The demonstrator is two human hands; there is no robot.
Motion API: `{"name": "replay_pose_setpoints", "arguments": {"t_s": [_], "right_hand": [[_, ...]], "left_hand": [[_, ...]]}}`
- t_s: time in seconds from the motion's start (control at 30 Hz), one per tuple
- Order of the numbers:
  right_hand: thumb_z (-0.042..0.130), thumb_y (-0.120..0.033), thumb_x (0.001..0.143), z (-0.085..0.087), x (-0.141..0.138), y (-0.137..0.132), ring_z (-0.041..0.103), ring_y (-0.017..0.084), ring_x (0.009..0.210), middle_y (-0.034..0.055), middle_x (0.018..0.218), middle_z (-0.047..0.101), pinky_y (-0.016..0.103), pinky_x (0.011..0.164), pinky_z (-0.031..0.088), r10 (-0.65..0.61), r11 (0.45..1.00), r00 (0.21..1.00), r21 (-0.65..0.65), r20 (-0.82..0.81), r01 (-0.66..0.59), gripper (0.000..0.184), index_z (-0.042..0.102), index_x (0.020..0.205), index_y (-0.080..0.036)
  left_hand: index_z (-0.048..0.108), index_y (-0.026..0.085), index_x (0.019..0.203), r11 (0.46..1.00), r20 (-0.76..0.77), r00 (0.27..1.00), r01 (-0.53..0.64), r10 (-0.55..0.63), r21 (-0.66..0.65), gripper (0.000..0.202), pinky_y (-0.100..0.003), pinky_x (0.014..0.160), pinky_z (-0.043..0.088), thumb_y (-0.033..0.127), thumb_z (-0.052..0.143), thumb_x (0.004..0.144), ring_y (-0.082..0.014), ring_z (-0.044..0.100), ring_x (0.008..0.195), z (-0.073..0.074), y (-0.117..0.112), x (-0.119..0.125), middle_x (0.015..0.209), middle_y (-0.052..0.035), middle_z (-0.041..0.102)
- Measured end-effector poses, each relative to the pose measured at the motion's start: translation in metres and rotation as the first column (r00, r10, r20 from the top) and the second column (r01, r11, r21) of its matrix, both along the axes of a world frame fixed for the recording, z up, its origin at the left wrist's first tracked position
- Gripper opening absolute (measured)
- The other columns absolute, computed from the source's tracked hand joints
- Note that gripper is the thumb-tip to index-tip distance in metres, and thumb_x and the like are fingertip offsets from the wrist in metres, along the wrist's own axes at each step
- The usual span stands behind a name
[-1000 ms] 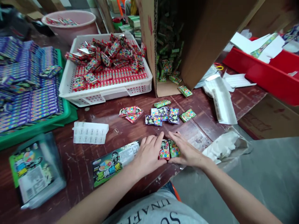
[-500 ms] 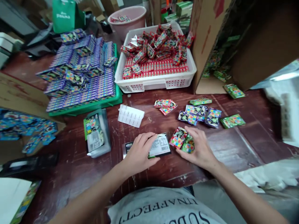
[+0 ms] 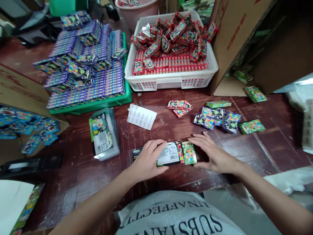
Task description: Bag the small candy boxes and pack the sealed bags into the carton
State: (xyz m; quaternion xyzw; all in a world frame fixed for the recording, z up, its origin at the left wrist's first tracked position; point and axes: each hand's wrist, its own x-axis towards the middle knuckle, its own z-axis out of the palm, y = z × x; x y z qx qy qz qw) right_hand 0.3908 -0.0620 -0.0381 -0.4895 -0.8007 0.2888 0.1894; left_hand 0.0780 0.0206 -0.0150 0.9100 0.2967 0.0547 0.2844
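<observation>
My left hand (image 3: 148, 160) lies over a flat clear pouch with a black, green and white printed label (image 3: 171, 154), holding it against the table between thumb and fingers. A small red box (image 3: 181, 152) shows only as a strip at the pouch's right end, mostly hidden inside it. Touching its right side is a small green box (image 3: 189, 152) with cartoon print. My right hand (image 3: 212, 153) has its thumb and fingertips at the green box's right corners, the palm standing off from it. A stack of similar clear pouches (image 3: 104, 133) lies to the left.
Beyond my hands are a sticker sheet (image 3: 141, 117), red boxes (image 3: 177, 104), purple boxes (image 3: 231, 122) and more green boxes (image 3: 251, 126). Behind stand a white basket (image 3: 171, 84) of red boxes and a green tray (image 3: 90, 107) of purple ones. Cardboard cartons (image 3: 234, 39) flank the table.
My right hand has brought the red and green boxes left, in line with the pouch. Most of the red box has gone into the pouch's end. The left hand stays on the pouch.
</observation>
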Motion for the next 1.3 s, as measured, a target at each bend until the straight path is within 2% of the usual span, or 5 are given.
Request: {"name": "replay_pose_setpoints", "arguments": {"t_s": [0.27,0.77,0.87,1.03,1.3], "right_hand": [[0.075,-0.044,0.086,0.005,0.000,0.030,0.047,0.029,0.140,0.0100,0.152,0.050,0.063,0.123,0.015,0.097,0.993,0.986,-0.057,-0.139,-0.105,0.081,0.032,0.154,-0.032],[0.072,-0.041,0.089,0.027,-0.036,0.047,0.040,0.029,0.145,0.0111,0.156,0.043,0.059,0.124,0.018,0.149,0.989,0.978,0.024,-0.145,-0.147,0.079,0.030,0.155,-0.030],[0.079,-0.045,0.082,0.029,-0.049,0.052,0.032,0.033,0.149,0.0117,0.164,0.028,0.057,0.121,0.030,-0.001,0.999,0.973,-0.048,-0.230,-0.011,0.092,0.027,0.157,-0.031],[0.068,-0.039,0.092,0.016,-0.086,0.056,0.065,0.024,0.116,0.0080,0.132,0.062,0.042,0.098,0.057,-0.357,0.923,0.751,-0.334,-0.555,0.192,0.053,0.046,0.139,-0.032],[0.059,-0.041,0.097,0.018,-0.096,0.067,0.067,0.019,0.100,0.0037,0.117,0.070,0.032,0.076,0.061,-0.364,0.838,0.783,-0.544,-0.504,0.039,0.030,0.065,0.123,-0.029]], "left_hand": [[0.037,0.021,0.149,0.998,0.008,0.998,0.056,-0.055,-0.043,0.084,-0.048,0.116,0.035,0.029,0.078,0.076,-0.0313,0.041,0.134,0.003,0.008,-0.009,0.146,-0.0124,0.046],[0.038,0.024,0.148,0.975,0.110,0.972,-0.214,0.207,0.055,0.080,-0.051,0.112,0.039,0.022,0.075,0.077,-0.0317,0.045,0.129,0.017,-0.006,-0.010,0.140,-0.0117,0.049],[0.036,0.025,0.149,0.903,0.140,0.896,-0.429,0.421,0.031,0.085,-0.052,0.113,0.039,0.031,0.078,0.076,-0.0325,0.043,0.131,0.019,-0.011,-0.005,0.141,-0.0122,0.044],[0.032,0.028,0.153,0.751,0.231,0.715,-0.625,0.660,-0.211,0.091,-0.053,0.115,0.038,0.040,0.080,0.076,-0.0326,0.042,0.134,0.014,-0.018,0.006,0.143,-0.0129,0.038],[0.049,0.023,0.138,0.572,0.295,0.604,-0.337,0.741,-0.748,0.044,-0.037,0.099,0.052,0.033,0.058,0.096,-0.0206,0.063,0.113,-0.005,-0.010,-0.019,0.129,-0.0079,0.064]]}}
